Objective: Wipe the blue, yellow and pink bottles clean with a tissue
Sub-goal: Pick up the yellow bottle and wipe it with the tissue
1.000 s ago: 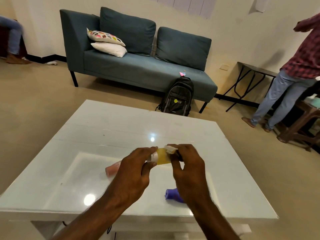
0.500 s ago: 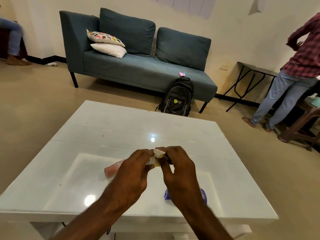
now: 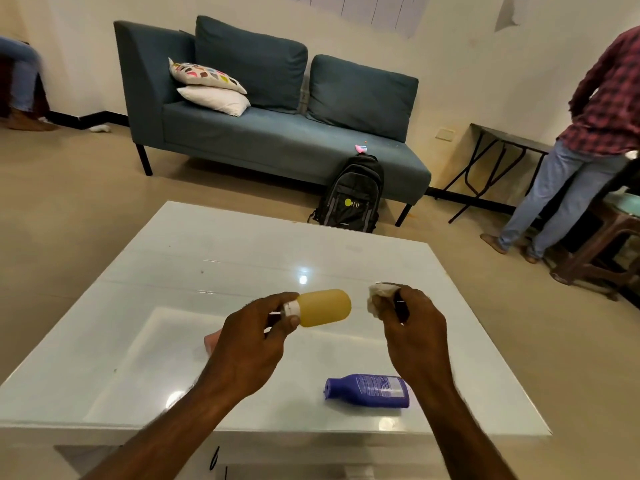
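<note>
A person's two bare hands are raised over a glossy white bench (image 3: 214,265), seen from above and behind. The left hand (image 3: 249,344) sits near the centre of the view, its fingers (image 3: 289,322) closed around the white cap end of a yellow bottle (image 3: 323,308). The bottle is held sideways above the bench, its rounded base pointing toward three o'clock. Just beside it at three o'clock, with a clear gap between them, the right hand (image 3: 415,337) has its fingers (image 3: 389,311) pinched on a crumpled white tissue (image 3: 379,296); the tissue is not touching the bottle. A blue bottle (image 3: 369,391) lies on its side on the bench at five o'clock from the yellow one, cap toward nine o'clock, label facing up, just beside the right wrist. A pink bottle (image 3: 212,341) lies on the bench at eight o'clock, mostly hidden behind the left hand. Beyond the bench at twelve o'clock stands a teal sofa (image 3: 277,140) with two pillows (image 3: 211,86), and a black backpack (image 3: 353,195) leans against its front. At two o'clock another person in a checked shirt and jeans (image 3: 585,140) stands at the edge of the room.
</note>
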